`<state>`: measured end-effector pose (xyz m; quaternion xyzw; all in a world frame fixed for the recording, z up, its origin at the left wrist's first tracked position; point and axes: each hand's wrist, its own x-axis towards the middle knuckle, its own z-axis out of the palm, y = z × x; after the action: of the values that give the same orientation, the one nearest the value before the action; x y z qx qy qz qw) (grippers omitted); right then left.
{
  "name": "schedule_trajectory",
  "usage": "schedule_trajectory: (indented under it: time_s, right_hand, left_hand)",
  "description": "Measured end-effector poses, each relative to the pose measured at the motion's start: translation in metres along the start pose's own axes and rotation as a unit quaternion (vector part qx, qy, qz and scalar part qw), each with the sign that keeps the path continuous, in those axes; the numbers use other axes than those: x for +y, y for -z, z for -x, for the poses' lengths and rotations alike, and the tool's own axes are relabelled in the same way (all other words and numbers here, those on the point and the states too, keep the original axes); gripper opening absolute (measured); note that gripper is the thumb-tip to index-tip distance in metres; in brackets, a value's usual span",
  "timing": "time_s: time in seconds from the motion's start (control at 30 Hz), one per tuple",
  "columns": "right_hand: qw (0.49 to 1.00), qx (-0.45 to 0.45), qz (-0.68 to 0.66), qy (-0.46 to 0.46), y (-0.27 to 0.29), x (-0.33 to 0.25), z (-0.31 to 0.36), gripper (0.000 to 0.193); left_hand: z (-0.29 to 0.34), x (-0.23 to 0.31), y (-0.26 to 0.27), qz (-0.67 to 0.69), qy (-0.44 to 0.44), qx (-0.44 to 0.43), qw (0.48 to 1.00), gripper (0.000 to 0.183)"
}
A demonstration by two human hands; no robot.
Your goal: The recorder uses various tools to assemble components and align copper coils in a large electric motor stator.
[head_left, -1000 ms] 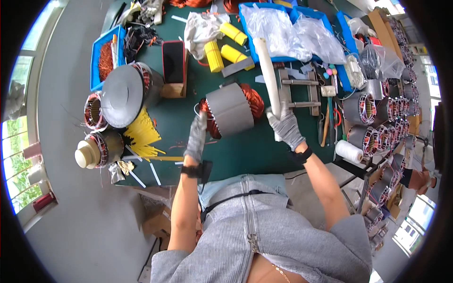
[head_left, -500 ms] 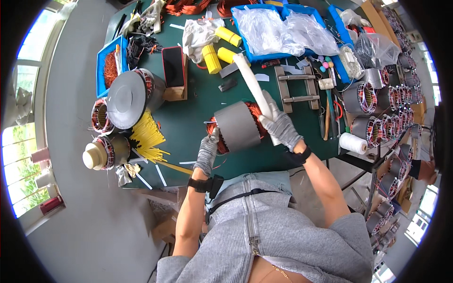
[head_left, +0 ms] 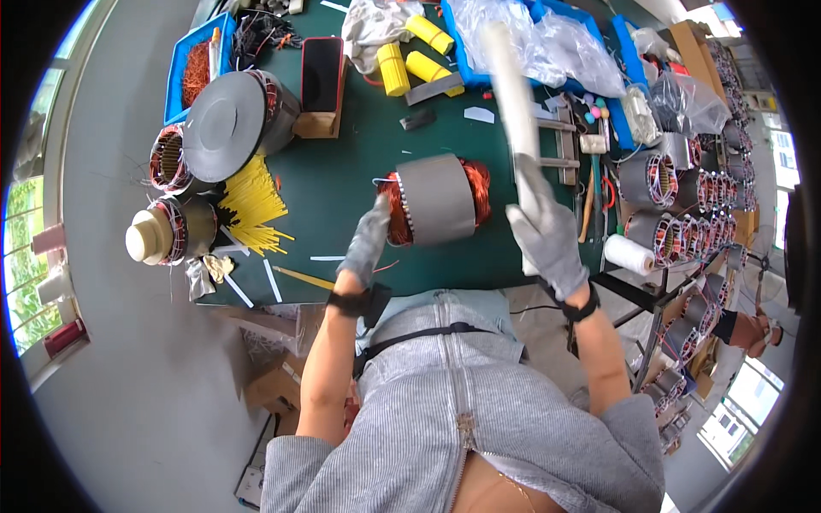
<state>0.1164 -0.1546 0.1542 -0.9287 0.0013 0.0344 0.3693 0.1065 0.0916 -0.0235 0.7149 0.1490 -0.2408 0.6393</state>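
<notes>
A motor stator (head_left: 436,201), a grey steel cylinder with orange copper windings bulging at both ends, lies on its side on the green table. My left hand (head_left: 367,239), in a grey glove, is closed at the left end, fingertips against the winding. Its fingers are partly blurred. To the right of the stator, my gloved right hand (head_left: 547,235) grips a long white bar (head_left: 513,98). The bar points away from me, smeared by motion at its far end, and is apart from the stator. My right thumb sticks out toward the stator.
At left stand a stator under a grey disc (head_left: 224,126), yellow strips (head_left: 252,205) and a phone (head_left: 321,75) on a wooden block. Farther back are yellow bundles (head_left: 393,70) and blue trays (head_left: 475,79). Right: a metal frame (head_left: 560,162), a hammer (head_left: 590,184), a thread spool (head_left: 629,252), racked stators (head_left: 648,179).
My right hand and the white bar have moved right, off the stator's right winding. The stator sits more level across the view. My left hand stays at its left end. The whole view has shifted.
</notes>
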Motion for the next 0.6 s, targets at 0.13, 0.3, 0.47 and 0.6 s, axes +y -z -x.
schedule_trajectory:
  time_s: [0.13, 0.3, 0.47, 0.6]
  right_hand:
    - [0.995, -0.085, -0.016, -0.056, -0.041, 0.054, 0.022, 0.059]
    - [0.985, -0.036, 0.11, 0.131, -0.02, 0.045, 0.005, 0.055]
    - [0.98, -0.076, -0.116, -0.14, -0.034, 0.048, 0.043, 0.06]
    - [0.993, -0.069, -0.091, -0.019, -0.054, 0.054, 0.04, 0.058]
  left_hand:
    - [0.053, -0.03, 0.05, 0.101, 0.019, 0.259, 0.96, 0.033]
    - [0.092, -0.08, 0.095, 0.173, 0.332, 0.088, 0.923, 0.033]
    - [0.012, -0.118, 0.128, 0.265, 0.138, 0.158, 0.941, 0.03]
    - [-0.009, -0.149, 0.208, 0.052, -0.071, 0.258, 0.962, 0.026]
